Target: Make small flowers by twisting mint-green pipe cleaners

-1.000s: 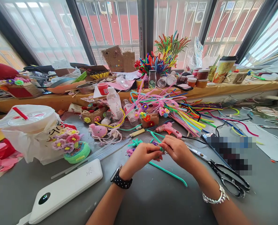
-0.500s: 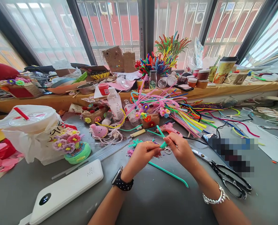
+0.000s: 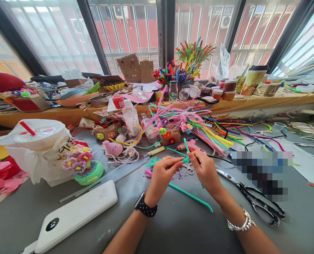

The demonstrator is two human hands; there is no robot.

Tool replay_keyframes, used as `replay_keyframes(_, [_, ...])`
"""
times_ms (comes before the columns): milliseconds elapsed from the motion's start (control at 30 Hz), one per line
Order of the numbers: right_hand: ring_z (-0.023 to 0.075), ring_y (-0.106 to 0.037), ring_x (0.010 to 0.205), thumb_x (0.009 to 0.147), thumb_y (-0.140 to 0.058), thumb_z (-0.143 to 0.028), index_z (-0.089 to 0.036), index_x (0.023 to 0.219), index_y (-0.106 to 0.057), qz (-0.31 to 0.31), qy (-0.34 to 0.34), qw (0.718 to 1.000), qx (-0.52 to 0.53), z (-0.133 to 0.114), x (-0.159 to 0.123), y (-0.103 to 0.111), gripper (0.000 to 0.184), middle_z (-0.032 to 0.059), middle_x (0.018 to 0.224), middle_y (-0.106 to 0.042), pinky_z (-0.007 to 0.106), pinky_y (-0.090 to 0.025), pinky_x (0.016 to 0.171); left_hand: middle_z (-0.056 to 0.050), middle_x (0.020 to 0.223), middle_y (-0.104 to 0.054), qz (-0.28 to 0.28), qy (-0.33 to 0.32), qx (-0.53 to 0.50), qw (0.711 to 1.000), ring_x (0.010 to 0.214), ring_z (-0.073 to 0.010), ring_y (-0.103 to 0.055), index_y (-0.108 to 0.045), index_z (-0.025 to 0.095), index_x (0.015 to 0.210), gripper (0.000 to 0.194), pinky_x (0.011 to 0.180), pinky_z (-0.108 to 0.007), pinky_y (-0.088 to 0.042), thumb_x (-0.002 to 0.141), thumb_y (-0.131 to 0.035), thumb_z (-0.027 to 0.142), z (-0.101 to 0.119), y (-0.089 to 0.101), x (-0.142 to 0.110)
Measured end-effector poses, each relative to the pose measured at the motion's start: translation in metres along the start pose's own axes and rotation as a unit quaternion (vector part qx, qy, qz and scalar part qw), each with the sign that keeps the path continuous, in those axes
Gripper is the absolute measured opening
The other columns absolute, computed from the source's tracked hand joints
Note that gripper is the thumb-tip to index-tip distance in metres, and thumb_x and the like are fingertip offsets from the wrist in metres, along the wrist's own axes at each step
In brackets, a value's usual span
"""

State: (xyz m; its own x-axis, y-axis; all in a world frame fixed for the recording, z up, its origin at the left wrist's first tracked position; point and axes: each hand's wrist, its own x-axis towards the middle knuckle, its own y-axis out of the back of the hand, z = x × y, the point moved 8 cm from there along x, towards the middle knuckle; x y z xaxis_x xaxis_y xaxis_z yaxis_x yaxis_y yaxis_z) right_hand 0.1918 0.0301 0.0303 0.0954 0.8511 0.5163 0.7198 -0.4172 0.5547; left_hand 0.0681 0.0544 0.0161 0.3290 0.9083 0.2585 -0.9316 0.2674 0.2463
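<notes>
A green pipe cleaner [image 3: 186, 160] is pinched between both my hands, bent, with one end pointing up. My left hand [image 3: 165, 175] grips its left part with thumb and fingertips, while my right hand [image 3: 204, 170] pinches it from the other side. Part of it is hidden by my fingers. Just beyond my left hand lie a teal flower-shaped piece [image 3: 153, 161] and a small purple-pink fuzzy piece [image 3: 148, 173]. Behind the hands, small scissors [image 3: 190, 170] rest on the table. Another green pipe cleaner [image 3: 192, 197] lies below them, touched by neither hand.
Large black-handled scissors [image 3: 263, 205] and a phone stand to my right. A pink glue gun [image 3: 192, 145] and a heap of pipe cleaners [image 3: 212, 135] lie ahead. At left are a white power bank [image 3: 77, 215], a crocheted flower pot [image 3: 89, 173] and a bagged drink cup [image 3: 37, 148].
The green pipe cleaner's raised end now stands more upright, and my right fingers have shifted along it. My left hand has moved slightly right. A green tip now shows below my right hand.
</notes>
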Motion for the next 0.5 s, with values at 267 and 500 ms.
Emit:
replay_keyframes(267, [0.0111, -0.043, 0.051, 0.086, -0.035, -0.035, -0.018, 0.06, -0.044, -0.018, -0.004, 0.999, 0.03, -0.003, 0.0, -0.002, 0.032, -0.0018, 0.054, -0.045, 0.022, -0.032, 0.049, -0.002, 0.062, -0.063, 0.041, 0.076, -0.126, 0.988, 0.055, -0.0115, -0.055, -0.065, 0.013, 0.07, 0.02, 0.053, -0.021, -0.046, 0.064, -0.064, 0.031, -0.012, 0.008, 0.0])
replay_keyframes(500, [0.0109, -0.042, 0.05, 0.086, -0.034, -0.036, -0.017, 0.059, -0.045, -0.017, -0.011, 0.999, 0.046, -0.001, 0.002, 0.001, 0.035, -0.0019, 0.053, -0.045, 0.022, -0.032, 0.048, -0.004, 0.062, -0.064, -0.018, 0.06, -0.064, 0.996, 0.056, -0.0129, -0.057, -0.065, 0.013, 0.069, 0.023, 0.055, -0.022, -0.046, 0.064, -0.063, 0.035, -0.005, 0.009, 0.001])
